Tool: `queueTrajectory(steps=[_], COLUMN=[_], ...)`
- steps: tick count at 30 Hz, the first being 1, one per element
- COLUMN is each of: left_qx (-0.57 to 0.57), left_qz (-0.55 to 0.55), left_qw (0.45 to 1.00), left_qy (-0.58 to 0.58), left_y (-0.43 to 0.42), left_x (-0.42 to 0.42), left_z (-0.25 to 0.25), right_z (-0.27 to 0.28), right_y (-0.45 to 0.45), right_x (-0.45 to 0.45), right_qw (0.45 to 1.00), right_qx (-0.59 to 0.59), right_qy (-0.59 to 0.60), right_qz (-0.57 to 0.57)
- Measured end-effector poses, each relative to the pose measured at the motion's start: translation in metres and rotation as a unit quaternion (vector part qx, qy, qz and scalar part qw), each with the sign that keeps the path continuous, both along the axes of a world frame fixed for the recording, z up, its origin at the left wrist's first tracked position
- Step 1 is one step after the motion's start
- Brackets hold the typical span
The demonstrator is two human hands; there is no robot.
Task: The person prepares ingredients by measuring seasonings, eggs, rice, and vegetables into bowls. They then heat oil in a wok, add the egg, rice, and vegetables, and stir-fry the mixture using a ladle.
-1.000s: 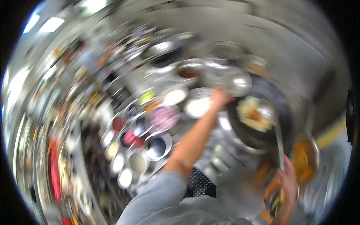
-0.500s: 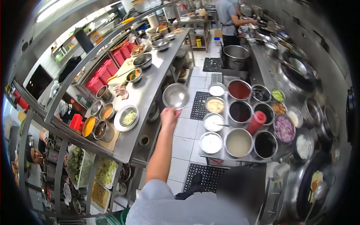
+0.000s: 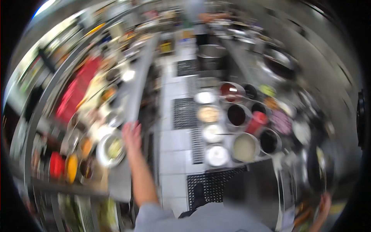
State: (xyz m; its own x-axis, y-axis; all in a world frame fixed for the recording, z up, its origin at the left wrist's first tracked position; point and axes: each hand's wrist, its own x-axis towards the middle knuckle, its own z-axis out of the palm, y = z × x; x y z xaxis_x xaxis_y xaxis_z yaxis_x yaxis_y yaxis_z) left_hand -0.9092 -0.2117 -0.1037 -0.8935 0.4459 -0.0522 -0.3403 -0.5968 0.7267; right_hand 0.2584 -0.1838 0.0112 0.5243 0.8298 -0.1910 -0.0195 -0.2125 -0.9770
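Note:
My left hand (image 3: 132,135) reaches over the edge of the left steel counter, fingers stretched out and apart. Just beyond its fingertips a shiny metal bowl (image 3: 114,119) rests on the counter, blurred. A white bowl of pale green shredded vegetable (image 3: 110,150) is just left of the hand. At the lower right my right hand (image 3: 324,204) is closed around the end of a thin ladle handle (image 3: 324,181), which leads up to a dark wok (image 3: 317,164). Motion blur hides the finger detail and the wok's contents.
Right of the aisle, a steel stand holds several pots of sauce, a red squeeze bottle (image 3: 257,122) and a bowl of chopped purple onion (image 3: 281,121). A large stockpot (image 3: 211,58) stands farther along. Black mats (image 3: 185,113) lie on the tiles. A co-worker (image 3: 197,15) stands at the far stove.
My left hand has moved left from the aisle to the counter and let go of the metal bowl. My right hand has come into view at the lower right. The view has turned and blurred.

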Motion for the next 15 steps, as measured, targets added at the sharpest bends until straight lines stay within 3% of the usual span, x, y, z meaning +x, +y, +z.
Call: queueTrajectory(steps=[1,2,3,4,6,7,11,15], left_qx=[-0.019,-0.070,-0.091,-0.135,-0.189,-0.195,-0.165,-0.108], left_qz=[-0.066,-0.108,-0.148,-0.188,-0.263,-0.311,-0.426,-0.622], left_qw=[0.996,0.987,0.971,0.955,0.921,0.888,0.830,0.701], left_qy=[0.056,0.097,0.161,0.184,0.214,0.277,0.318,0.333], left_y=[-0.001,0.001,0.005,0.012,0.016,0.023,0.032,0.069], left_x=[0.058,0.110,0.156,0.197,0.276,0.289,0.404,0.530], left_z=[0.045,0.078,0.098,0.111,0.127,0.110,0.120,0.150], right_z=[-0.005,-0.010,0.014,0.040,0.042,0.050,0.060,0.039], right_y=[-0.015,-0.018,0.006,0.011,0.022,0.017,-0.029,-0.007], right_x=[-0.001,-0.016,-0.033,-0.115,-0.116,-0.124,-0.103,-0.091], right_qw=[0.984,0.952,0.987,0.998,0.993,0.986,0.989,0.985], right_qx=[0.050,0.007,-0.051,-0.025,-0.109,-0.154,-0.140,-0.134], right_qy=[-0.055,-0.244,-0.035,-0.030,-0.023,-0.038,-0.041,-0.099], right_qz=[0.161,0.184,0.147,-0.046,-0.041,-0.046,-0.038,-0.037])
